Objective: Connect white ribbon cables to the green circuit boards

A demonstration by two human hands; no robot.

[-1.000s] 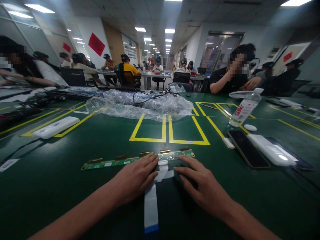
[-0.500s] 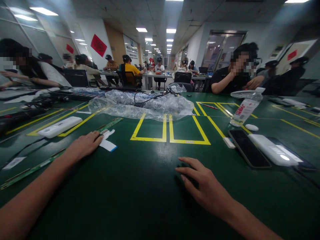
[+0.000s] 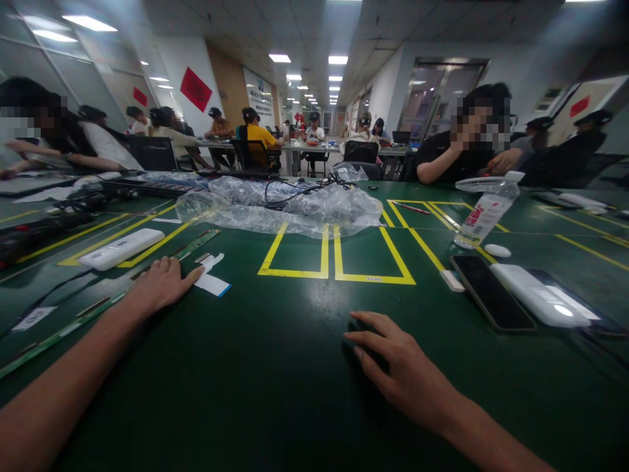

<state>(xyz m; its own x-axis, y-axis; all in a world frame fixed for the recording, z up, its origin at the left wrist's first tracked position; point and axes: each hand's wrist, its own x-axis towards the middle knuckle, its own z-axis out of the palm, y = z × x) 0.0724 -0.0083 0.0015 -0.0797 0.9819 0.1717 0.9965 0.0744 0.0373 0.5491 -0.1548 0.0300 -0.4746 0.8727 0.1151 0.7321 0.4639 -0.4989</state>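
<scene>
My left hand [image 3: 160, 285] lies palm down across a long narrow green circuit board [image 3: 199, 241]. Its fingers rest together over the strip, with the thumb spread away towards a white flat ribbon cable [image 3: 213, 283] with a blue end. The hand and forearm cover part of the board, which continues at the lower left. My right hand [image 3: 398, 360] hovers or rests over the green tabletop [image 3: 275, 367], palm down, its fingers apart and holding nothing. Whether it touches the table, I cannot tell.
Crumpled clear plastic wrap [image 3: 295, 206] with black cables lies ahead. A white power bank-like device [image 3: 122, 249] sits left. On the right are a phone [image 3: 491, 292], another white device [image 3: 538, 295] and a tilted bottle [image 3: 486, 213]. Several people sit around.
My left hand has shifted left, its thumb now spread from the fingers. The green circuit board has slid left and down with it. The ribbon cable and my right hand stay nearly still.
</scene>
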